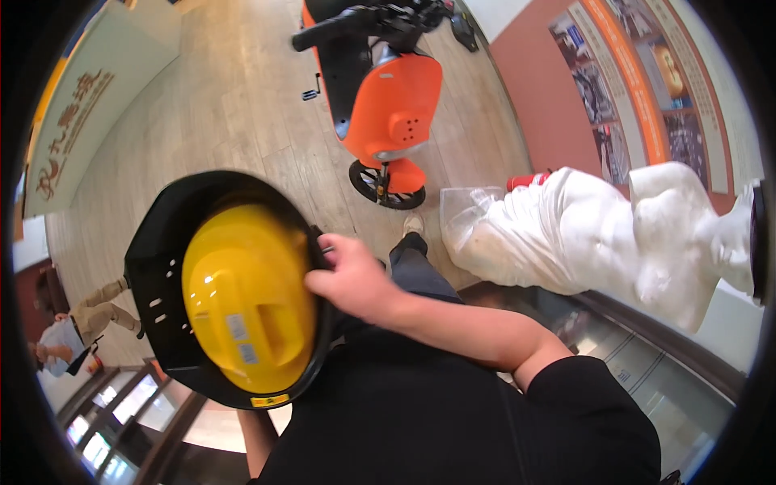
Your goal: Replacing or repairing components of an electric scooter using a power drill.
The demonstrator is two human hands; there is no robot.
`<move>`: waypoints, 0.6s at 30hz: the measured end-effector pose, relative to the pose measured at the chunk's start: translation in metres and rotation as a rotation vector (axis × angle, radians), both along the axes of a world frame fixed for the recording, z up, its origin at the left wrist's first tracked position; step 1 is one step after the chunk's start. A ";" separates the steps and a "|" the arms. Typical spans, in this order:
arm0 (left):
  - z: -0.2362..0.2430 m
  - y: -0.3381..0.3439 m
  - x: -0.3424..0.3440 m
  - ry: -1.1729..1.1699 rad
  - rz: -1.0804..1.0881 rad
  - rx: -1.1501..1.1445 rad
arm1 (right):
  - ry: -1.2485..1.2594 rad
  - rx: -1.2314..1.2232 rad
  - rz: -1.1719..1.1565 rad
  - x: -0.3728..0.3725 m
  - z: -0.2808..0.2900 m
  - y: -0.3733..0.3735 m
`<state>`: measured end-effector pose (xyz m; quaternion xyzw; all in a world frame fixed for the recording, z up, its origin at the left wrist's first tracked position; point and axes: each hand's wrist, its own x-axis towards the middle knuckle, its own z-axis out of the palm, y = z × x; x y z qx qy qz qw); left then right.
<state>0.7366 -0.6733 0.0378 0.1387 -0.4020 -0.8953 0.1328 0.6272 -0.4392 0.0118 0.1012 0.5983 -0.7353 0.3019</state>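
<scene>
A yellow hard hat (230, 283) with a wide, black, slotted brim (162, 210) is held up in front of my body, left of centre. My right hand (349, 276) is closed on the right edge of the brim, thumb toward the yellow shell and fingers curled at the rim. A small label is stuck on the shell, and a yellow-and-red sticker lies on the near edge of the brim. Of my left arm only the forearm (255, 440) shows, rising below the hat; the left hand is hidden behind it.
An orange scooter (396, 105) stands ahead on the wood-look floor (234, 105). To the right are a white draped statue (582, 226), a red cylinder (529, 180) and a picture panel (638, 89). Another person (73, 331) is at far left, below a pale counter (105, 113).
</scene>
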 end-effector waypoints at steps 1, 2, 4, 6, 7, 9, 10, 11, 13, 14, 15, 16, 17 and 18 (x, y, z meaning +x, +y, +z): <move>-0.001 -0.006 0.011 -0.024 -0.033 -0.015 | 0.090 -0.024 -0.068 0.010 -0.013 -0.014; 0.000 -0.006 0.012 -0.052 -0.047 -0.042 | 0.096 -0.007 -0.048 0.014 -0.003 -0.020; -0.011 -0.015 0.011 -0.101 -0.102 -0.063 | 0.094 0.021 -0.054 0.020 0.007 -0.024; -0.015 -0.037 0.024 -0.145 -0.154 -0.088 | 0.102 0.010 -0.080 0.025 0.007 -0.027; -0.016 -0.043 0.033 -0.163 -0.173 -0.098 | 0.097 0.004 -0.086 0.026 0.007 -0.027; -0.016 -0.072 0.051 -0.198 -0.202 -0.114 | 0.082 0.005 -0.132 0.031 0.008 -0.028; -0.017 -0.084 0.062 -0.213 -0.215 -0.118 | 0.080 0.004 -0.131 0.034 0.010 -0.028; -0.019 -0.095 0.068 -0.226 -0.230 -0.119 | 0.081 0.032 -0.177 0.034 0.010 -0.029; -0.023 -0.117 0.075 -0.236 -0.253 -0.127 | 0.097 0.055 -0.220 0.035 0.014 -0.030; -0.021 -0.124 0.076 -0.245 -0.262 -0.131 | 0.127 0.089 -0.225 0.033 0.012 -0.031; -0.021 -0.128 0.079 -0.252 -0.271 -0.135 | 0.159 0.122 -0.229 0.032 0.011 -0.032; -0.020 -0.135 0.076 -0.254 -0.391 -0.142 | 0.151 0.122 -0.217 0.031 0.013 -0.032; -0.017 -0.135 0.069 -0.318 -0.341 -0.298 | 0.161 0.120 -0.212 0.031 0.017 -0.032; -0.017 -0.133 0.065 -0.337 -0.344 -0.203 | 0.154 0.109 -0.193 0.030 0.022 -0.033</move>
